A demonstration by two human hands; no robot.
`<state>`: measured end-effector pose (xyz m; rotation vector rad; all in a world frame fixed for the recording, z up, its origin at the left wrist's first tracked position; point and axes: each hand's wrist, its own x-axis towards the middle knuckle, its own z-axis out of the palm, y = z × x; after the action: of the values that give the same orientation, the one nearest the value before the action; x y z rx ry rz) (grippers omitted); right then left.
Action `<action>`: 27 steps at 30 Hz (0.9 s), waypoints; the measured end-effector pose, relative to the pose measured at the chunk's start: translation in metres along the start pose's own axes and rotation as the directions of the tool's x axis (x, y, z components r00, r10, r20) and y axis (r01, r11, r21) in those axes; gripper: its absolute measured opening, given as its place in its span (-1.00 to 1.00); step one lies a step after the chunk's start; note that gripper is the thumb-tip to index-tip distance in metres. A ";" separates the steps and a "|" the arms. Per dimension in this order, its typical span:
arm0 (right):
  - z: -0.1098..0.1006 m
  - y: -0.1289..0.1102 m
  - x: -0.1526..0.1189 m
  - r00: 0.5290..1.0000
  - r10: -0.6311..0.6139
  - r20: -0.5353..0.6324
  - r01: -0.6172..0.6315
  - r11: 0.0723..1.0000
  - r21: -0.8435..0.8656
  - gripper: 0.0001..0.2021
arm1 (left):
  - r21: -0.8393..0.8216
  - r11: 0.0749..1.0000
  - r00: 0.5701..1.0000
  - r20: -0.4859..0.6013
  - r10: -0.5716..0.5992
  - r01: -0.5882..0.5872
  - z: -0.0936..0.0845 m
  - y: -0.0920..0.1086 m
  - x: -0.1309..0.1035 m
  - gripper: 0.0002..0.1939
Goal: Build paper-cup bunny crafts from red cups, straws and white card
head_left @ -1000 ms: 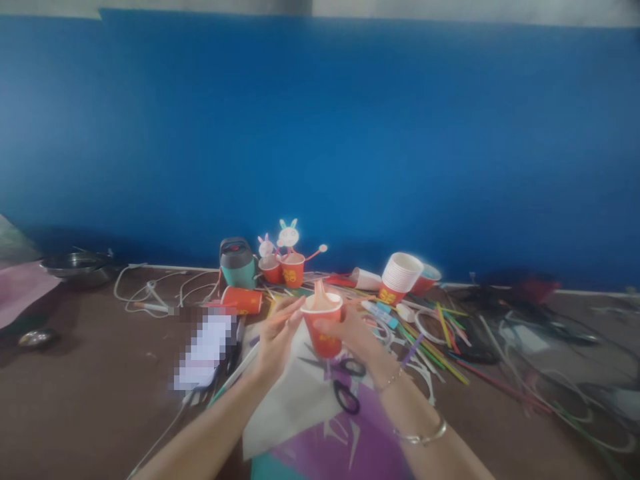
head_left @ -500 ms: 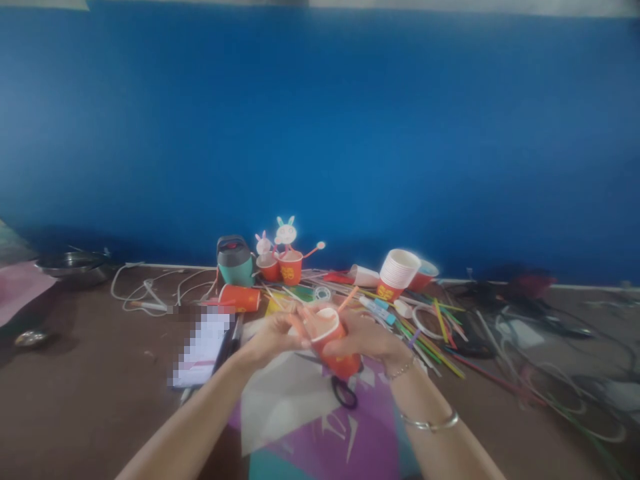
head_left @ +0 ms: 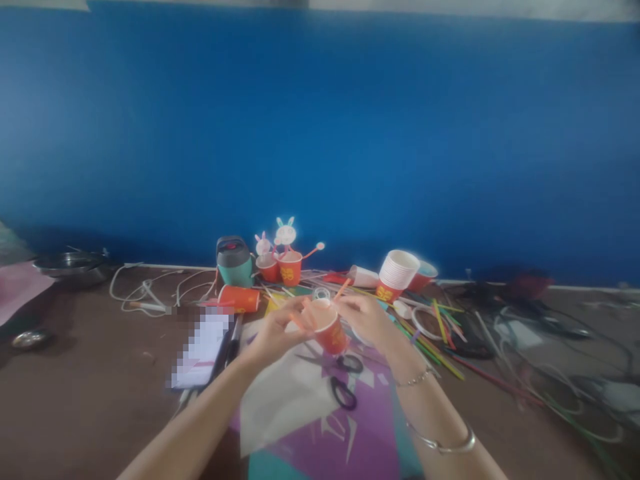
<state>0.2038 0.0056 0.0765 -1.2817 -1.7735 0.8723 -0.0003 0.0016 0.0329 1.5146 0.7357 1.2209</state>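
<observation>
A red paper cup [head_left: 332,333] with yellow markings stands nearly upright between my hands, over the paper sheets. Orange strips or straws stick out at its rim on both sides. My left hand [head_left: 280,328] is closed on the orange piece [head_left: 303,320] at the cup's left rim. At the right rim, the fingers of my right hand [head_left: 364,317] pinch the other orange straw [head_left: 342,291], which points up and right. Black-handled scissors [head_left: 344,393] lie below the cup on purple paper [head_left: 370,420] and white paper [head_left: 285,400].
Behind stand decorated red cups [head_left: 291,268], a green-grey container [head_left: 235,264] and stacked cups [head_left: 397,273]. A red cup [head_left: 240,299] lies sideways near a phone [head_left: 203,350]. Colored sticks [head_left: 430,347] and cables [head_left: 530,333] spread to the right; a metal bowl [head_left: 73,263] is far left.
My right hand has shifted from the cup's side up to the straw at its right rim. The cup has turned more upright, and more of the scissors shows.
</observation>
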 end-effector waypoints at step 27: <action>0.011 -0.044 -0.029 0.949 -0.277 -0.151 0.151 0.818 -0.555 -0.70 | 0.101 0.984 0.988 0.055 0.144 -0.149 0.005 0.017 -0.008 -0.87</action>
<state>0.1810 -0.0349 0.1039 -1.4135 -1.9984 0.0763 -0.0005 -0.0126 0.0461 1.7039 0.6747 1.2671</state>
